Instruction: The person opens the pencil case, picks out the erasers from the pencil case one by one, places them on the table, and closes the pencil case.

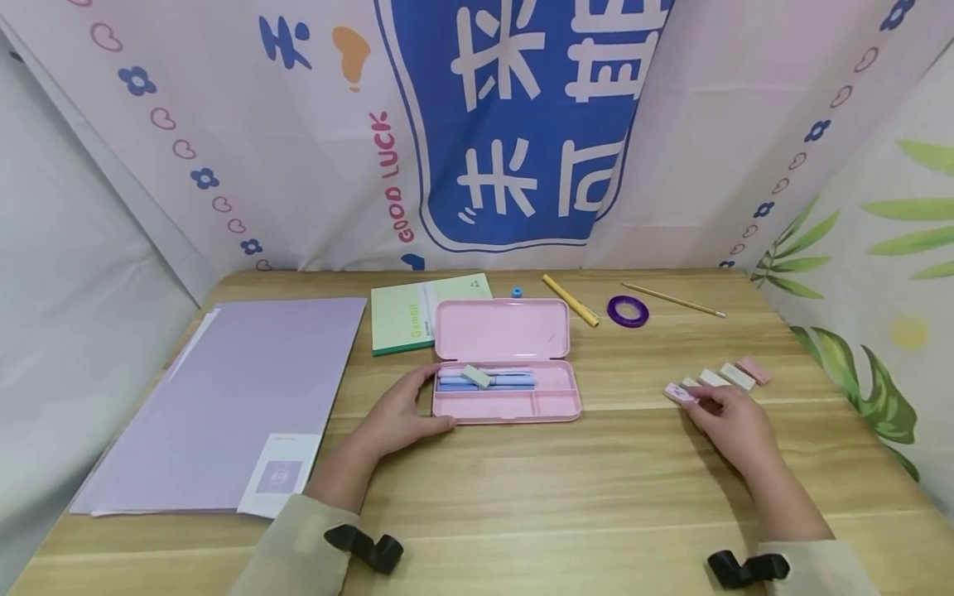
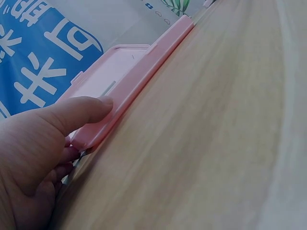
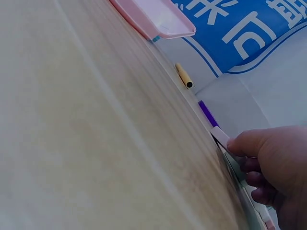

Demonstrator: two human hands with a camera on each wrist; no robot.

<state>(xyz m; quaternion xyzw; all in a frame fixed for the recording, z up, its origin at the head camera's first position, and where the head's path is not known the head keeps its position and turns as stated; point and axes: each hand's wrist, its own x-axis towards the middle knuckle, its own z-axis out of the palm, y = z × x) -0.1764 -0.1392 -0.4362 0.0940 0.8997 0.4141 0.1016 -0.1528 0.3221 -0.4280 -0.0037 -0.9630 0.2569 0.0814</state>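
Observation:
A pink pencil case (image 1: 507, 407) lies with its lid up on the wooden table. My left hand (image 1: 398, 418) grips its left end, thumb along the front wall (image 2: 129, 91) and fingers round the corner. Inside the back compartment are blue pens (image 1: 514, 380), with a grey-green eraser (image 1: 475, 377) on top of them. Off to the right, my right hand (image 1: 734, 426) pinches a pale pink eraser (image 1: 680, 394) between thumb and fingers, at the near end of a row of erasers. In the right wrist view the thumb presses the held eraser (image 3: 220, 137).
Behind the case lie a green notebook (image 1: 398, 314), a small blue item (image 1: 517, 292), a yellow pen (image 1: 570, 300), a purple tape roll (image 1: 612, 314) and a pencil (image 1: 671, 299). More erasers (image 1: 738, 377) sit beyond the right hand. Large purple sheets (image 1: 246, 389) cover the left side.

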